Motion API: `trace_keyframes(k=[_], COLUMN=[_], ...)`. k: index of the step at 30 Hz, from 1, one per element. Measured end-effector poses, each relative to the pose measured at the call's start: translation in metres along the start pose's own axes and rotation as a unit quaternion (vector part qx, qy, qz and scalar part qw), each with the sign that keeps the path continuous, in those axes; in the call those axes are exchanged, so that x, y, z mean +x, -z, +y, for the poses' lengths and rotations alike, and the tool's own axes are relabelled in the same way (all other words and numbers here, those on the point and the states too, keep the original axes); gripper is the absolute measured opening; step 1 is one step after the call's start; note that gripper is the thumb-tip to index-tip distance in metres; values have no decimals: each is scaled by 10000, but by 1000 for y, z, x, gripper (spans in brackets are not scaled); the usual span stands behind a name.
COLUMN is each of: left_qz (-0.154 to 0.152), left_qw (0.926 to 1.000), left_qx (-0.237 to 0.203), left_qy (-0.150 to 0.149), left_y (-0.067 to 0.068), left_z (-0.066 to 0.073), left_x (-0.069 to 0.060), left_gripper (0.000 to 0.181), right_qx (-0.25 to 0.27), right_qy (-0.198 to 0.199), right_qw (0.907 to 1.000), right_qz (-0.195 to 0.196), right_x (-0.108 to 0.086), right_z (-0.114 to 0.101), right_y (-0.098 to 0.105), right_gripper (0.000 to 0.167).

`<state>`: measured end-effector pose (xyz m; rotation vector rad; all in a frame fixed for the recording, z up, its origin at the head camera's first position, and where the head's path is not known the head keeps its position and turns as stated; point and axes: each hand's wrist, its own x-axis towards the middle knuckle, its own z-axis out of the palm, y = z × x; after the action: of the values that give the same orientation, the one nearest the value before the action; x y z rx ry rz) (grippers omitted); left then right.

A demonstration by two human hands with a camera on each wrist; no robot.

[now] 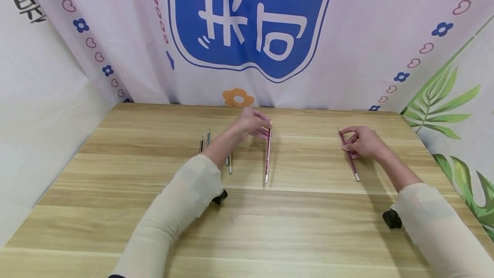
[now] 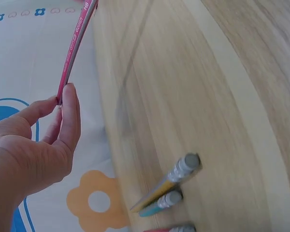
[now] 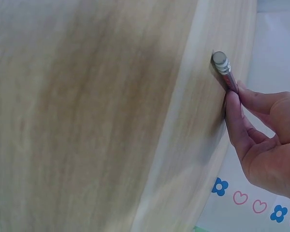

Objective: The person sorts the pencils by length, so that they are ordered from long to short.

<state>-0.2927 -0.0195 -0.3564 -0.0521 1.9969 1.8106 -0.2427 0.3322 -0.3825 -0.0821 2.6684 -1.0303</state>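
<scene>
Several pencils on the table; left hand, pinching a pink pencil near its far end (eraser at the near end); right hand, pinching a dark-red pencil, which slants along the hand's left side.

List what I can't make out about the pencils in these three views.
Head: middle stretches of the pencils at left, hidden by the left forearm.
Left wrist: upper end of the pink pencil, cut off by the top edge.
Right wrist: far end of the dark red pencil, hidden behind the right hand.
</scene>
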Motion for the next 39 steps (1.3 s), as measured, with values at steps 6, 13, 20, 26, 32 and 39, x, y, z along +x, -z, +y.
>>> trace_keyframes(k=[6, 13, 20, 26, 32, 39], left_qz=[-20, -32, -57, -118, -213, -234], left_qw=[9999, 9996, 9993, 9991, 9985, 9978], left_qx=[-133, -279, -364, -413, -508, -620], left_qy=[-43, -32, 51, 28, 28, 40], left_y=[-8, -18, -28, -37, -46, -57], left_z=[-1, -4, -3, -5, -8, -11], left_x=[2, 6, 7, 11, 12, 16], left_gripper=[17, 12, 9, 10, 11, 12], right_qx=[62, 96, 104, 55, 65, 59], right_qy=[90, 45, 44, 69, 74, 64], right_qw=[9999, 9999, 9999, 10000, 9999, 9999], right_qz=[-9, -57, -62, -29, -37, -57], right_x=[0, 0, -1, 0, 1, 2], right_z=[0, -1, -1, -1, 0, 1], right_y=[1, 0, -1, 0, 0, -1], right_gripper=[56, 55, 55, 54, 53, 54])
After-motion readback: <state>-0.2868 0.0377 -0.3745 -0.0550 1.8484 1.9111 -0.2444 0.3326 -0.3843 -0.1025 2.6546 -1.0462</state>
